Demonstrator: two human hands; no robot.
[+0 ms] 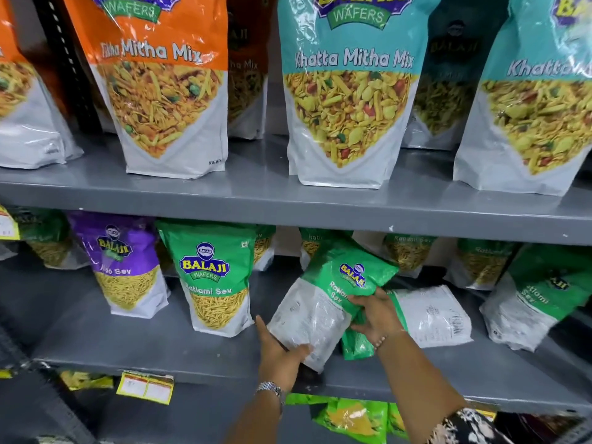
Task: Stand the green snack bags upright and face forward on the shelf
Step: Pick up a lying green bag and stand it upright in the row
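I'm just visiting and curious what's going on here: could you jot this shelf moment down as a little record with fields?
place: grey middle shelf of snack bags
held bag: green Ratlami Sev bag, tilted, not upright
left hand: under the bag's lower end
right hand: on its right side
upright neighbour: green bag facing forward
fallen: bag lying flat, back showing

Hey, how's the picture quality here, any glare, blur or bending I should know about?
Head view: ceiling light glares off the glossy orange bag and teal bag; the shelf edge bows from the wide lens; the tilted green bag at far right is smeared; both hands, left and right, look reasonably sharp.
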